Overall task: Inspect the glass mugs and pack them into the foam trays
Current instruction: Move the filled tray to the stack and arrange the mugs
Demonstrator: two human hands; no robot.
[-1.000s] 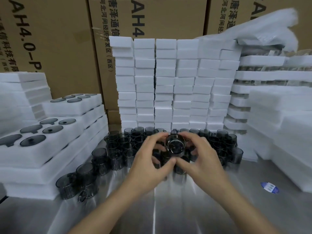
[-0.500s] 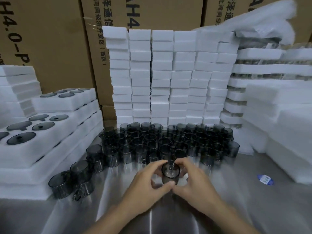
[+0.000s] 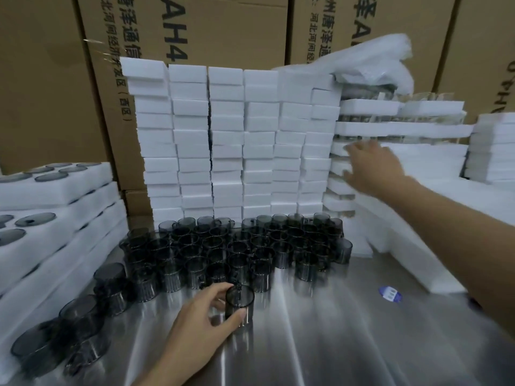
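My left hand [image 3: 199,321] grips one smoky grey glass mug [image 3: 239,306] that stands upright on the steel table [image 3: 320,344], just in front of a dense cluster of several like mugs [image 3: 237,249]. My right hand [image 3: 370,168] is stretched out to the right, blurred, with fingers spread and nothing in it, at the stacked white foam trays [image 3: 404,151] on the right. More foam trays with dark round lids set in them [image 3: 50,190] are piled at the left.
A wall of white foam blocks [image 3: 223,140] stands behind the mugs, with cardboard boxes [image 3: 195,32] behind it. Several loose mugs [image 3: 83,316] trail along the left trays. A blue round sticker [image 3: 390,293] lies on the table at the right.
The mug went from being held up by both hands down onto the table. My right hand let go and swung up to the right foam stack; my left hand keeps the mug.
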